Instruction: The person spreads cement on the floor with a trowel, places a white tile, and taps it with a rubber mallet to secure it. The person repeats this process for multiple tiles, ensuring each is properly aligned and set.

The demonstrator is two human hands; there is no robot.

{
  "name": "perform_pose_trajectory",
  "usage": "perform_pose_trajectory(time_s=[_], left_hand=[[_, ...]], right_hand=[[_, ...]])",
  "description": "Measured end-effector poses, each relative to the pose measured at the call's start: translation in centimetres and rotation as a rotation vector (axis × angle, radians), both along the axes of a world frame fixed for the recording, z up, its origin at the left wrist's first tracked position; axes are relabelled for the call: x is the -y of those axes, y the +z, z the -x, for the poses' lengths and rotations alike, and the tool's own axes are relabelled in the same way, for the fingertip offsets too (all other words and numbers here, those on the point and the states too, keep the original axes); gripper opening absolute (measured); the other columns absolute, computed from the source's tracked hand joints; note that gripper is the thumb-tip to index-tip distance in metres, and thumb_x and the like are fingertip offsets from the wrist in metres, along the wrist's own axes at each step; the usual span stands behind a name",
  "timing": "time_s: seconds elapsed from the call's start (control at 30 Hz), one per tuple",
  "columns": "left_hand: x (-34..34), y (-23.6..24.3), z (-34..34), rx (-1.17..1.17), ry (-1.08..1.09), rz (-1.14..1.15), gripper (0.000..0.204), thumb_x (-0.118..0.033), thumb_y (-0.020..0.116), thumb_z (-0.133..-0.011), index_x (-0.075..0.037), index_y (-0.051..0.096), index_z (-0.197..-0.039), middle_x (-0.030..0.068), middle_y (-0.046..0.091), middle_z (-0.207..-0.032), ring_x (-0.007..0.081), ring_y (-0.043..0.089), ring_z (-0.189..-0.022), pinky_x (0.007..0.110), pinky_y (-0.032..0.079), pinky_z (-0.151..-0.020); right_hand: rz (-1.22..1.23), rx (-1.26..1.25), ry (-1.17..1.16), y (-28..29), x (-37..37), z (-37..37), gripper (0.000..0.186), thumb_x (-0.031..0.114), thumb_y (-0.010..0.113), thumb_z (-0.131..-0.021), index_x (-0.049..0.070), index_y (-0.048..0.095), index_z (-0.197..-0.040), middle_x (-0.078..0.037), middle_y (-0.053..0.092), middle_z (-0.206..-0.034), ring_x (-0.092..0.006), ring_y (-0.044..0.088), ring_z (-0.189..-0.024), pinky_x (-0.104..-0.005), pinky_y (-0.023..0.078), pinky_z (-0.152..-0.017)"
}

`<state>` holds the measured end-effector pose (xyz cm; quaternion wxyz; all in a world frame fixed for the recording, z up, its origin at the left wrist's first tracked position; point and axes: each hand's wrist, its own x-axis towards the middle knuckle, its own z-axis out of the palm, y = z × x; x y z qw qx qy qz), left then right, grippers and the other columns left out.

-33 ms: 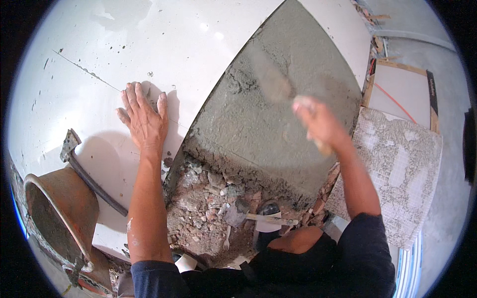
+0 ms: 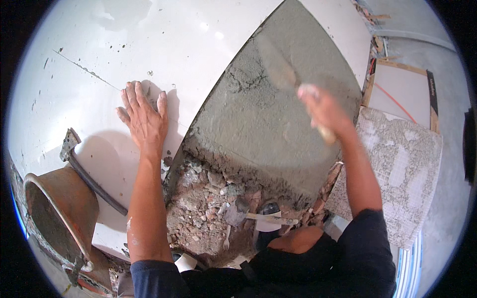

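Probably light and stiff, trowel [image 2: 280, 69]; best held by handle [image 2: 327, 136], where right hand [image 2: 325, 113] grips. Left hand [image 2: 146, 119] lies flat, fingers spread.

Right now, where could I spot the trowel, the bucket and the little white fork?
Trowel [image 2: 282, 69]: head view, on the motion-blurred blade.
Bucket [image 2: 80, 197]: head view, on the outer wall.
White fork [image 2: 226, 243]: head view, on its head, near the tines.

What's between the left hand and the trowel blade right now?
In the head view, between the left hand and the trowel lie white slab, its edge, then grey mortar, lumpy in places. No tool lies between.
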<state>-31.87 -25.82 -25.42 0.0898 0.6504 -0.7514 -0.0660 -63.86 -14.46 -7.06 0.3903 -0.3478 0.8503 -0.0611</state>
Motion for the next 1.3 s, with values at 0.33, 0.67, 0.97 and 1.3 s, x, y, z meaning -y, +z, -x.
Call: perform_pose_trajectory(time_s=[0.33, 0.67, 0.97, 1.3], left_hand=[[0.4, 0.1, 0.4, -0.019, 0.006, 0.012, 0.068, -0.052, 0.04, -0.096, -0.008, 0.029, -0.147, 0.0131, 0.027, -0.154, 0.0285, 0.015, -0.146, 0.053, 0.008, -0.118], [0.5, -0.2, 0.1, -0.072, -0.011, 0.055, 0.062, -0.047, 0.039, -0.098, -0.006, 0.035, -0.144, 0.0156, 0.031, -0.151, 0.0309, 0.019, -0.144, 0.057, 0.012, -0.116], [0.4, -1.2, -0.6, -0.258, -0.047, 0.129, 0.062, -0.048, 0.036, -0.098, -0.009, 0.034, -0.145, 0.0147, 0.03, -0.152, 0.0303, 0.019, -0.144, 0.055, 0.01, -0.117], [-0.2, -1.2, -3.3, -0.753, -0.141, 0.223, 0.059, -0.04, 0.042, -0.099, 0.002, 0.036, -0.141, 0.0252, 0.03, -0.148, 0.0369, 0.023, -0.141, 0.05, 0.018, -0.116]], right_hand=[[-0.146, 0.077, 0.256, -0.8, -0.4, -0.7, 0.052, 0.048, 0.052, -0.095, -0.001, 0.059, -0.109, -0.014, 0.064, -0.081, -0.0178, 0.059, -0.055, -0.0384, 0.05, -0.054], [0.012, 0.09, -0.221, -3.3, -2.4, 2.3, 0.057, 0.048, 0.054, -0.093, -0.002, 0.058, -0.118, -0.007, 0.054, -0.073, -0.0133, 0.054, -0.058, -0.029, 0.047, -0.048], [-0.128, 0.137, -0.043, -3.9, -8.2, -7.4, 0.055, 0.047, 0.054, -0.094, 0.0, 0.058, -0.121, -0.009, 0.053, -0.069, -0.0149, 0.054, -0.051, -0.0326, 0.046, -0.049], [-0.018, -0.097, -0.021, -1.0, -1.2, -8.0, 0.056, 0.05, 0.052, -0.093, 0.001, 0.059, -0.119, -0.005, 0.055, -0.072, -0.0149, 0.053, -0.059, -0.0328, 0.049, -0.051]])
